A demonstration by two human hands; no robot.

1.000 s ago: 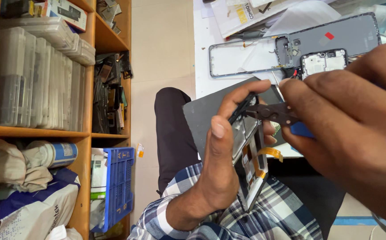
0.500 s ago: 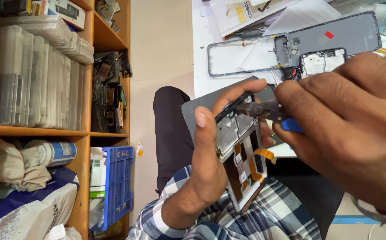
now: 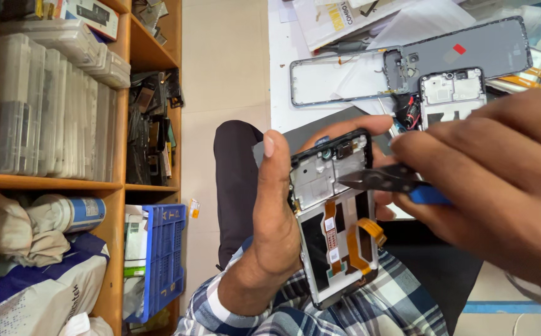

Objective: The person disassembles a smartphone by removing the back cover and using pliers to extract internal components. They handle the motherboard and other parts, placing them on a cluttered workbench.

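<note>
The left hand [image 3: 276,218] was clamped around the opened phone [image 3: 335,218], thumb along its edge to keep it steady. From three o'clock, the right hand [image 3: 494,186] gripped the pliers [image 3: 385,179], tip on the upper plate. A phone frame [image 3: 339,78] lay at twelve o'clock.

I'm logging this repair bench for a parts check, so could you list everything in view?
opened phone with bare frame and orange flex cables: one, black and silver, held upright in the left hand
black pliers with blue handle: one, tip on the phone's upper part
grey phone back cover: one, on the white table
empty phone frame: one, grey, left of the cover
small white inner plate: one, below the cover
clear plastic boxes: many, on the wooden shelf
blue crate: one, floor by the shelf
left hand: grips the phone
right hand: holds the pliers
</note>
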